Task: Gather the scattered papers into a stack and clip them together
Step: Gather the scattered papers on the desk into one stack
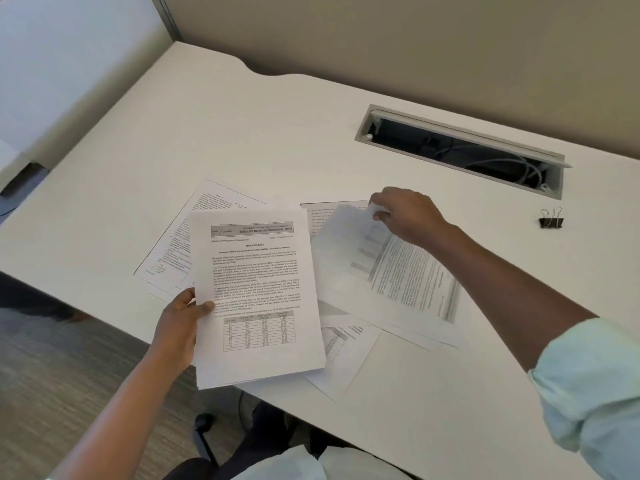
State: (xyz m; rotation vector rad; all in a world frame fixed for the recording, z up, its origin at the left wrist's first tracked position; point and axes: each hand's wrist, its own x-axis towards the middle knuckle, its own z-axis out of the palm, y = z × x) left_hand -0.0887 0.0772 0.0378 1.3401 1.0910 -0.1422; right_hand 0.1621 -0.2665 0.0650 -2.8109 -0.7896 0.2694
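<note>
My left hand [180,322] grips the left edge of a small stack of printed papers [256,292], its top page headed "Media Release" with a table low down. My right hand [405,216] pinches the top corner of a printed sheet [398,275] and lifts it, blurred, off the white desk. More loose sheets lie flat: one [176,244] behind the stack at the left, one [346,351] at the front by the desk's edge, one [318,216] under the lifted sheet. A black binder clip [551,218] stands on the desk at the right, away from both hands.
A white desk [242,133] with a curved left edge. An open cable tray [460,152] with wires is set into the desk at the back right. A beige partition wall runs behind. Carpet and a chair base show below the desk's front edge.
</note>
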